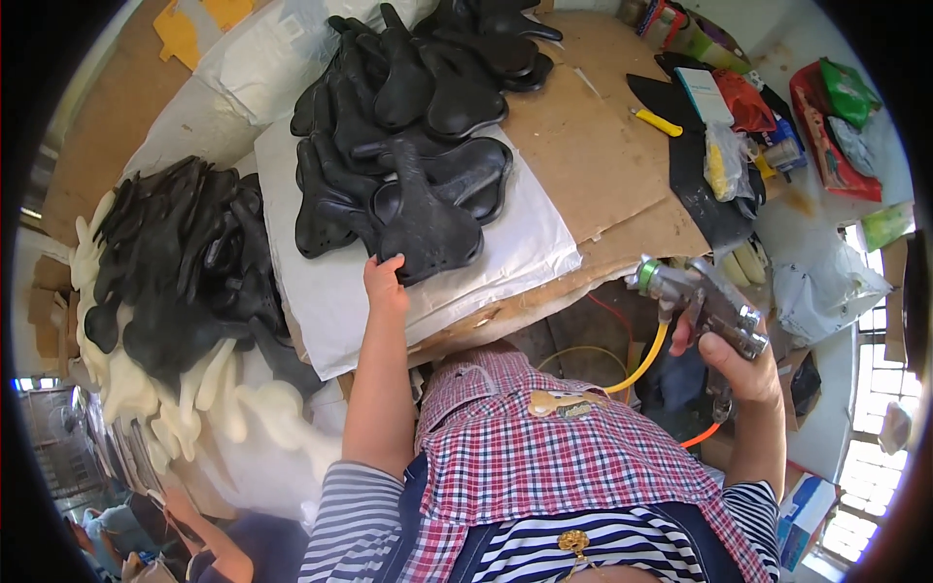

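My left hand [385, 284] pinches the near edge of a black bicycle saddle shell [428, 228], thumb on top. That shell lies at the front of a heap of similar black shells [389, 87] on white sheeting [530, 248]. On the right, my right hand [743, 364] is wrapped round a metal spray gun [714, 301] with a green ring near its front end. The gun points left and is held apart from the shells. A yellow hose [649, 364] and an orange hose [702, 435] run from it.
Another pile of black shells [175, 262] lies at the left over cream foam saddle pads [277, 413]. Cardboard [612, 146] covers the bench, with a yellow-handled cutter [658, 121] on it. Plastic bags [826, 291] stand at the right. Another person's arm [209, 534] shows at lower left.
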Tool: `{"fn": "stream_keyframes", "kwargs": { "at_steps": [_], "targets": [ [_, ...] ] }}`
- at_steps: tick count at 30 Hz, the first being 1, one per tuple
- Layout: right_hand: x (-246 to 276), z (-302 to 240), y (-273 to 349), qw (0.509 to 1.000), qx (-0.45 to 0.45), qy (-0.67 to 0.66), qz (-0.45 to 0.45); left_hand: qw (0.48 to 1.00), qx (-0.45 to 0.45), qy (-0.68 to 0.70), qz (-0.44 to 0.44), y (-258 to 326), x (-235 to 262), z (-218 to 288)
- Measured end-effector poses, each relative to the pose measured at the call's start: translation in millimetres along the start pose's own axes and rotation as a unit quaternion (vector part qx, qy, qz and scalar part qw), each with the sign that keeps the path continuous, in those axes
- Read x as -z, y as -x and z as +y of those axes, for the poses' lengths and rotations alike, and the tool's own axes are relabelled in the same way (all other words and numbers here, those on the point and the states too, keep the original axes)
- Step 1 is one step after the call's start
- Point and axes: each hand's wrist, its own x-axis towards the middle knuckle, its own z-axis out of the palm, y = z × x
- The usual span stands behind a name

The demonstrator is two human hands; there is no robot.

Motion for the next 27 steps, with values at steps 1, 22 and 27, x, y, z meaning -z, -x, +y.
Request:
{"fn": "stream_keyframes", "kwargs": {
  "at_steps": [1, 22, 27],
  "targets": [
    [2, -2, -2, 1.0, 0.001, 0.002, 0.002, 1.0, 0.001, 0.002, -0.002, -2, 2, -3],
    [29, -1, -37, 0.997, -0.015, 0.069, 0.042, 0.975, 0.07, 0.085, -0.19, 22, -17, 37],
    [25, -7, -18, 0.994, 0.074, 0.042, 0.065, 0.984, 0.112, -0.017, -0.136, -41, -104, -8]
  ]
}}
